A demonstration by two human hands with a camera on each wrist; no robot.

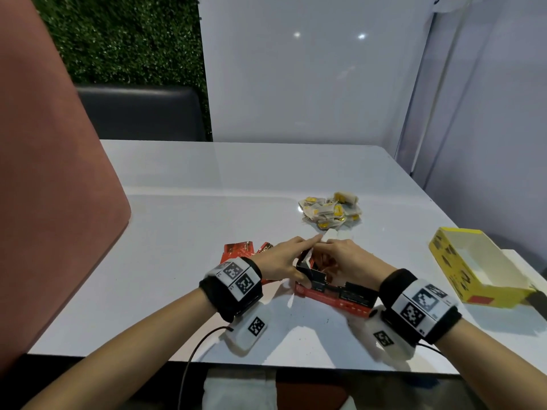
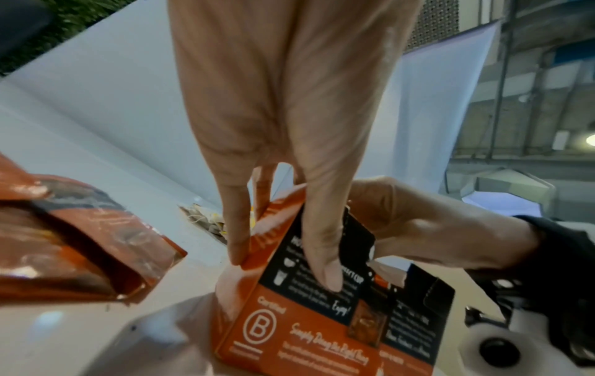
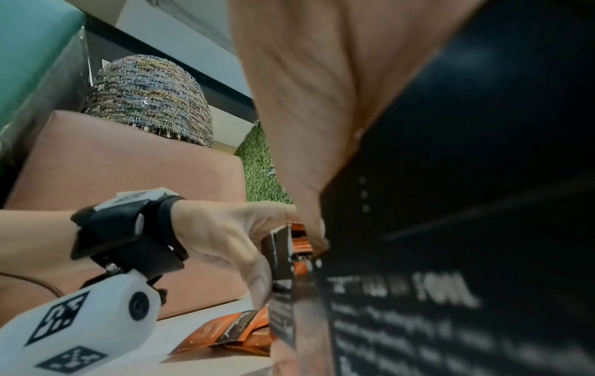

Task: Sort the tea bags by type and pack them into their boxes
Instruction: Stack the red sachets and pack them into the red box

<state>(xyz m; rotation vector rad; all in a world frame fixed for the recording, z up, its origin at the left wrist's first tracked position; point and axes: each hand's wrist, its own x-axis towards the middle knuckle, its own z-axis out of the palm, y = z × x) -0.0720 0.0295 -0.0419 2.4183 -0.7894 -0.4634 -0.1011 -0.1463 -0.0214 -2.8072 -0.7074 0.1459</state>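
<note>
White glossy table point(image 1: 207, 187) fills the head view, with a pink seat back at nine o'clock and a pale wall at twelve. Moving left to right: a few red foil tea packets point(image 1: 239, 250) lie loose on the table just left of centre, not yet packed. Next, at centre, the left hand point(image 1: 281, 258) pinches one end of the red and black tea box point(image 1: 334, 297), thumb on its printed side and fingers on its end flap. Touching it, the right hand point(image 1: 352, 261) has fingers curled over the box's open top; the right wrist view shows red packets already inside. At one o'clock, well apart, sits a heap of yellow-tagged tea bags point(image 1: 331, 210), sorted into a pile but unpacked. At three o'clock the yellow box point(image 1: 444, 261) lies open and looks empty. My judgement: sorting seems done, red packing is partway, yellow packing has not begun.
</note>
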